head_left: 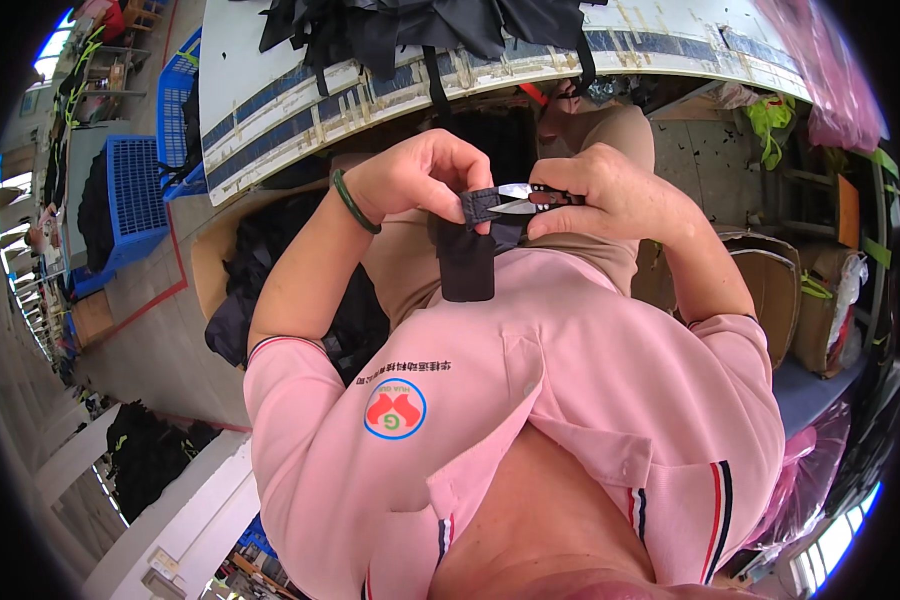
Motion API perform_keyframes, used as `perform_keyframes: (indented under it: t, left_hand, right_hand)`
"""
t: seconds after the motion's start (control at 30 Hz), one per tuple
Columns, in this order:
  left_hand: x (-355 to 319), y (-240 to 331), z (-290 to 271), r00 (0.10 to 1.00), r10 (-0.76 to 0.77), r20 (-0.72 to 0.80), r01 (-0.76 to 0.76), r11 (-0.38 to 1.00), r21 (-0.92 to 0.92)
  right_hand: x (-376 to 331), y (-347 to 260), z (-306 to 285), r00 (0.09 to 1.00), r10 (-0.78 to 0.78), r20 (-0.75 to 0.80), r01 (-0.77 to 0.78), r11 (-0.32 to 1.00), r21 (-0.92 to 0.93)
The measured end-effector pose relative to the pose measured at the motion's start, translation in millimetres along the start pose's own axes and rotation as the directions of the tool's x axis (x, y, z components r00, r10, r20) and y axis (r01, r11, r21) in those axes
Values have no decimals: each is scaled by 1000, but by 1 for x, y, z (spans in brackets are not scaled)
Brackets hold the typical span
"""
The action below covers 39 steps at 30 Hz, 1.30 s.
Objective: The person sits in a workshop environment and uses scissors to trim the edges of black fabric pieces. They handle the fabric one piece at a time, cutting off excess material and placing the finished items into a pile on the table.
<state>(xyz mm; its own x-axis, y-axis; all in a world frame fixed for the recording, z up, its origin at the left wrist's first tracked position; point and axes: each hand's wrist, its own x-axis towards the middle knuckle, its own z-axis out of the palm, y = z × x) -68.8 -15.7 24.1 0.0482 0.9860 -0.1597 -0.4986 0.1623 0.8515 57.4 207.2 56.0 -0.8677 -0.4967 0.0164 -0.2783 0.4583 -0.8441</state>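
My left hand (432,176), with a dark green bangle on its wrist, pinches the stitched end of a black fabric piece (467,265) between thumb and fingers. The rest of the cloth hangs down in front of my shirt. In my right hand (610,195) is a pair of thread snips (545,197) with black handles. Their bright blades point left and stand apart at the edge of the stitched end. Whether a thread lies between the blades is too small to tell.
A worn, taped white table (315,125) curves across the far side, with black fabric pieces (400,30) heaped on it. Dark cloth fills a carton (215,235) at my left. Blue plastic crates (135,195) stand farther left; cardboard boxes (760,265) are at my right.
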Motion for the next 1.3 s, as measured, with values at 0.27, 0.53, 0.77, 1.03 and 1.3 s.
perform_keyframes:
  t: [0.27, 0.53, 0.77, 1.03, 1.3]
  left_hand:
    - [1, -5, 0, 997, -57, 57, 60, 997, -51]
    - [1, -5, 5, 996, -74, 54, 77, 996, -41]
    - [8, -7, 7, 985, -171, 25, 171, 985, -14]
    - [4, -9, 5, 992, -125, -9, 126, 991, 42]
    - [9, -33, 13, 749, 321, -580, -319, 941, 109]
  right_hand:
    - [6, -3, 4, 999, -52, 4, 52, 998, -25]
    - [5, 4, 4, 998, -55, 26, 58, 994, -92]
    - [10, -6, 0, 993, -37, 116, 47, 996, -80]
    - [5, 10, -1, 998, 13, 64, -15, 999, 33]
    - [4, 3, 21, 918, 113, -381, -177, 974, -138]
